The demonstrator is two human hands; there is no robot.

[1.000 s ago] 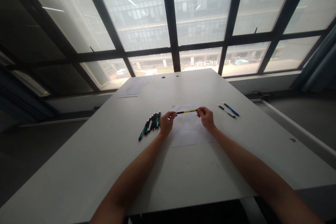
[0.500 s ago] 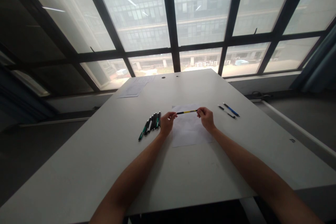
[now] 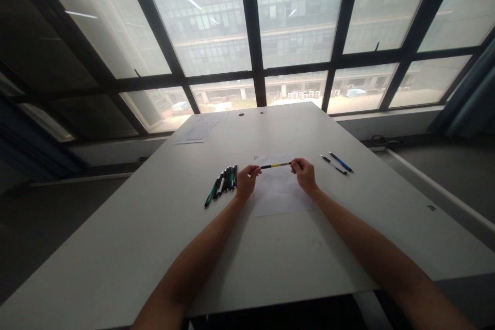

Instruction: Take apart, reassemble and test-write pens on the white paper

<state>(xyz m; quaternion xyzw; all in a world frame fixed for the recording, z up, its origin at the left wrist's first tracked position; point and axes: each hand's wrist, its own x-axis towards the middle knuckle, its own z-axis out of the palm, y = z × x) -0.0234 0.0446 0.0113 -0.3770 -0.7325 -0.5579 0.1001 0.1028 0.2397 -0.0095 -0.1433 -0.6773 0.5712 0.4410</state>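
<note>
A yellow and black pen (image 3: 276, 165) is stretched level between my two hands, above white paper (image 3: 273, 198) on the table. My left hand (image 3: 246, 180) pinches its black end. The other end is pinched by my right hand (image 3: 304, 174), whose fingers cover the tip. Just left of my left hand lies a row of several pens (image 3: 222, 184), black, green and white, side by side. To the right of my right hand rest a black and white pen (image 3: 334, 165) and a blue pen (image 3: 341, 161).
The white table (image 3: 154, 247) runs toward large windows (image 3: 296, 15). Printed sheets (image 3: 196, 130) lie at its far left. A round cable hole (image 3: 241, 114) shows near the far edge, and a small dark mark (image 3: 431, 208) is at the right.
</note>
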